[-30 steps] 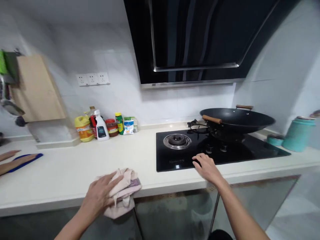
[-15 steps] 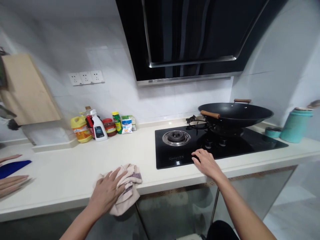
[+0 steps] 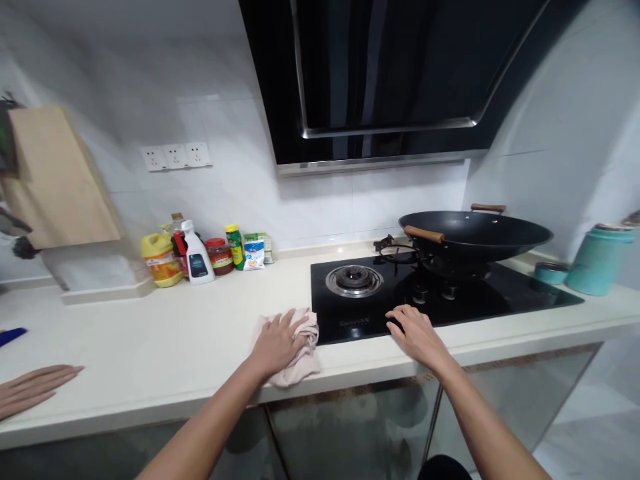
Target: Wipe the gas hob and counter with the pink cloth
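My left hand (image 3: 280,343) presses a crumpled pale pink cloth (image 3: 304,363) onto the white countertop, its fingers bent over the fabric. The cloth lies right at the left front corner of the black gas hob (image 3: 360,320). Fingers slightly curled and apart, my right hand (image 3: 413,337) rests at the hob's front edge with nothing in it. Behind the hands is the bare left burner (image 3: 354,280). A black wok (image 3: 480,233) with wooden handles sits on the right burner, and the control knobs (image 3: 420,293) are just beyond my right hand.
Another person's hand (image 3: 37,390) lies on the counter at far left, near a blue object (image 3: 11,335). Bottles and a jar (image 3: 219,257) line the wall. A teal canister (image 3: 600,260) stands at right. The range hood (image 3: 385,80) hangs overhead.
My left hand has slid the cloth right and slightly back, up to the hob. My right hand stays about where it was. The blue object and the other person's hands have shifted at far left.
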Motion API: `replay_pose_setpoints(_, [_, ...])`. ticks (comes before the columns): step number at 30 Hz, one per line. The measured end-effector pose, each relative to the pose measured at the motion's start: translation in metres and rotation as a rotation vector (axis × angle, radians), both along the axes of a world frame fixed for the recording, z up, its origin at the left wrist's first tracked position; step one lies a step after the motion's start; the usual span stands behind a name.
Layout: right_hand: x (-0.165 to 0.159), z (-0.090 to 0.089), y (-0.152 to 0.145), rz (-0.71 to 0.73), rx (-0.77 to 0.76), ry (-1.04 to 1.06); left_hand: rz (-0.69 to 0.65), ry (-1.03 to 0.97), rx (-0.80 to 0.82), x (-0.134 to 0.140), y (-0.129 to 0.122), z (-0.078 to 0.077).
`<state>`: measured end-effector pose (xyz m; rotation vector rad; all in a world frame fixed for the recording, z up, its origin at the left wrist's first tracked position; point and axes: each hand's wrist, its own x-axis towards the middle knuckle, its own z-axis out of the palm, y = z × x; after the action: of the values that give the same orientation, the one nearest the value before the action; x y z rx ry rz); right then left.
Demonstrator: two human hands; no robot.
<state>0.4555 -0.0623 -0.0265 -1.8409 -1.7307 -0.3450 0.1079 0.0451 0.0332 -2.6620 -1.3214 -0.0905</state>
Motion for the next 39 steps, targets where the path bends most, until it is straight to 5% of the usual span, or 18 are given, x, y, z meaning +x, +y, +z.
replay_pose_setpoints(13, [-0.003, 0.002, -0.005, 0.057, 0.015, 0.014, 0.105, -0.011, 0.042, 0.041, 0.114, -0.001])
replay_pose_setpoints(19, [-0.015, 0.066, 0.044, 0.150, -0.178, -0.108, 0.173, -0.038, 0.035, 0.062, 0.176, -0.002])
replay_pose_setpoints(24, [-0.032, 0.106, 0.115, 0.116, -0.029, -0.136, 0.233, -0.031, 0.032, 0.077, 0.219, -0.003])
replay_pose_setpoints(27, [-0.043, 0.095, 0.133, 0.142, 0.075, -0.133, 0.256, -0.024, 0.028, 0.082, 0.243, -0.003])
replay_pose_setpoints(32, [-0.059, 0.065, 0.123, 0.401, 0.058, -0.181, 0.287, -0.031, 0.023, 0.094, 0.284, -0.003])
replay_pose_setpoints(39, [-0.040, 0.061, 0.126, 0.363, 0.040, -0.196, 0.335, -0.029, -0.011, 0.103, 0.317, -0.004])
